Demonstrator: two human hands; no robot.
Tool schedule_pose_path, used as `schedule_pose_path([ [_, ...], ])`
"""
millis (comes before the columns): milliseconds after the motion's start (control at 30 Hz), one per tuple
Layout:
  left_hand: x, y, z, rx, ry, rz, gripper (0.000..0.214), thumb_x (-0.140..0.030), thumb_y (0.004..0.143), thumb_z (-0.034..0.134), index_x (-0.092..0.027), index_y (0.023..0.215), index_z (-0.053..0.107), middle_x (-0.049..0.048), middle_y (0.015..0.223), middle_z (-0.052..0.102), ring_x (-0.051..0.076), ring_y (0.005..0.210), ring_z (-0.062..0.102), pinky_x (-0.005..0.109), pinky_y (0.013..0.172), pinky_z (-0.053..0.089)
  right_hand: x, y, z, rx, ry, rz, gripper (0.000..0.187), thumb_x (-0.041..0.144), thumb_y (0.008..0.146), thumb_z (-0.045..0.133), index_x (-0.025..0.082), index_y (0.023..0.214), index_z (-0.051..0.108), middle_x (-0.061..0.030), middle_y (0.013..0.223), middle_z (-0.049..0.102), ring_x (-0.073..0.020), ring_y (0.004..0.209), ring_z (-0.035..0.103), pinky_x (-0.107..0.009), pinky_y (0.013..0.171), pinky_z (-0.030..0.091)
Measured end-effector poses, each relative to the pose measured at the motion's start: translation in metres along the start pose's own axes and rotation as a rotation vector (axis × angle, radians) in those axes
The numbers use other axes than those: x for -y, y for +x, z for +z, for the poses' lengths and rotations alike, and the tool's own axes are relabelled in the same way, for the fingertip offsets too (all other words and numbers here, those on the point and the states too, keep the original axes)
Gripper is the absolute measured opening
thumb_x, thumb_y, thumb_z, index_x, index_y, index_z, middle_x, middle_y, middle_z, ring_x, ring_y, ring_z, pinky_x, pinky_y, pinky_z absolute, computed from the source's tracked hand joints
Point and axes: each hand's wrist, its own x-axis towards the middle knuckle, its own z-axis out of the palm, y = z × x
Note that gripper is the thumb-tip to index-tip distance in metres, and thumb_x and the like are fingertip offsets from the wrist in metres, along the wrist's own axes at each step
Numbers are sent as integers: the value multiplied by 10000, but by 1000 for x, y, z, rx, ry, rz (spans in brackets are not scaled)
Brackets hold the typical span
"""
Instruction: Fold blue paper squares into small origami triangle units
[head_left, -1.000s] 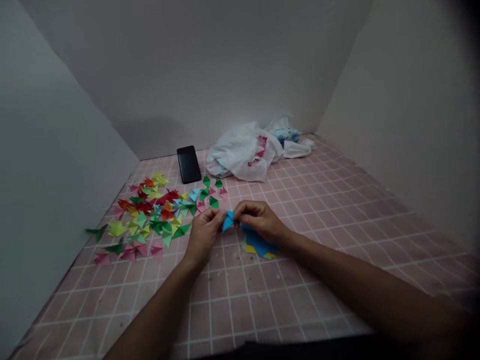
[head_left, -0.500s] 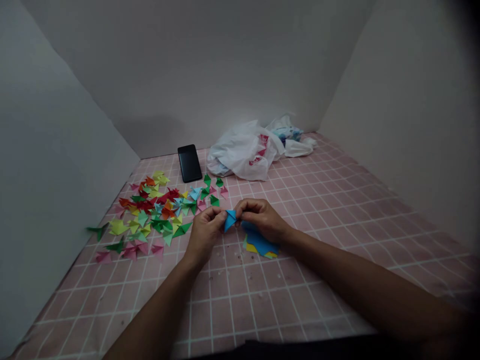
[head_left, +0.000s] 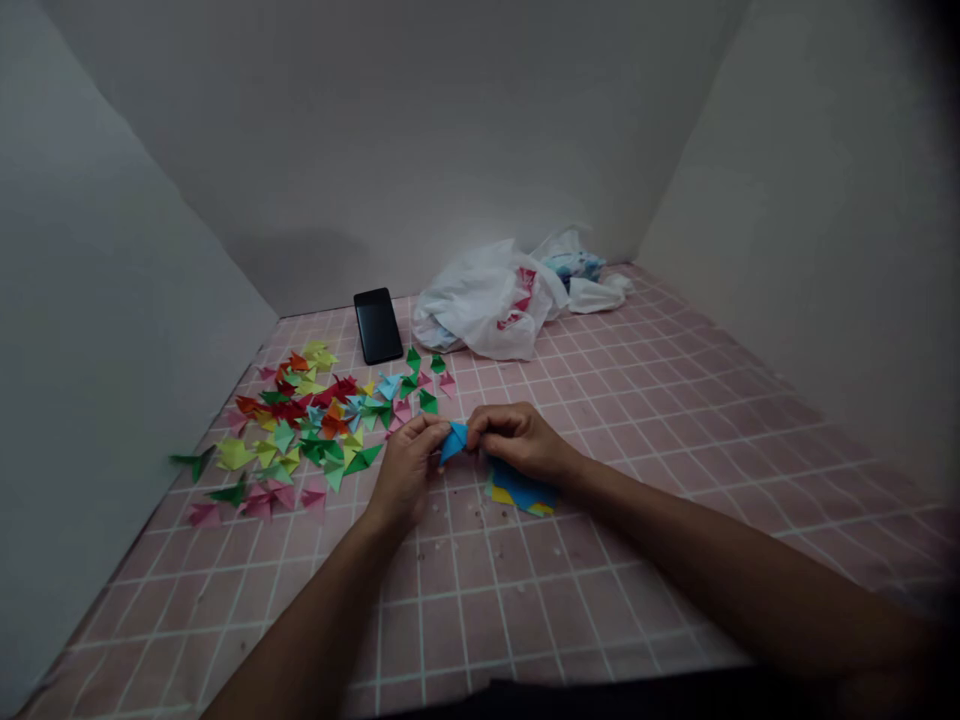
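My left hand [head_left: 409, 468] and my right hand [head_left: 517, 440] meet over the pink checked cloth [head_left: 585, 560]. Both pinch a small folded blue paper piece [head_left: 454, 441] between fingertips, fingers closed on it. Just below my right hand lies a small stack of flat paper sheets [head_left: 521, 489], blue on top with yellow and green edges showing. To the left spreads a heap of folded paper triangles [head_left: 307, 425] in red, green, yellow, pink and light blue.
A black phone [head_left: 378, 326] lies face up near the back wall. A crumpled white plastic bag [head_left: 495, 300] with other wrappers sits at the back. Grey walls close in on the left, back and right.
The blue piece has turned slightly and sits lower between my fingertips. Both hands stay nearly in the same place.
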Motion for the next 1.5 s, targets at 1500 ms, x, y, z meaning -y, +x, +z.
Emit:
schedule_pose_path([
  [1500, 0, 2, -4, -9, 330, 241, 239, -371, 757, 720, -167, 660, 641, -43, 561, 548, 95, 524, 471, 213, 522, 375, -5, 1, 10, -91, 269, 405, 249, 363, 787, 762, 169, 738, 614, 48, 545, 616, -68, 409, 511, -192, 414, 371],
])
